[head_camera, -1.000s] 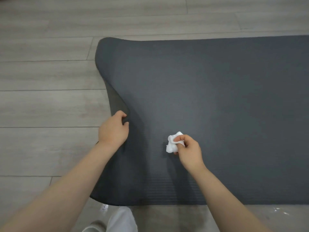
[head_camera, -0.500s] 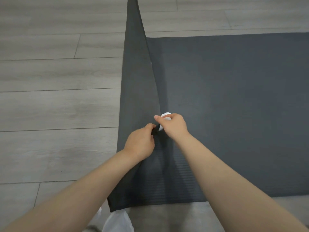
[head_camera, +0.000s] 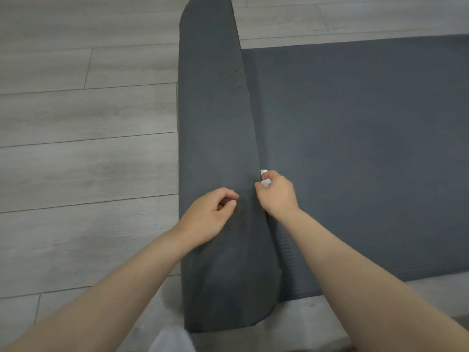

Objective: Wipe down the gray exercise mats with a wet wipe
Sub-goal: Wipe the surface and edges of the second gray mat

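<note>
Both hands work the folded-over end of the gray mat [head_camera: 213, 138] on the floor [head_camera: 83, 158]: left hand [head_camera: 210, 214] curled empty over the flap, right hand [head_camera: 276, 193] pinching wipe [head_camera: 264, 177] at its edge; advise flattening flap, then long overlapping strokes.

Matt gray foam mat [head_camera: 355, 148] (ribbed nr edge), wood-grain plank floor [head_camera: 88, 161].
</note>
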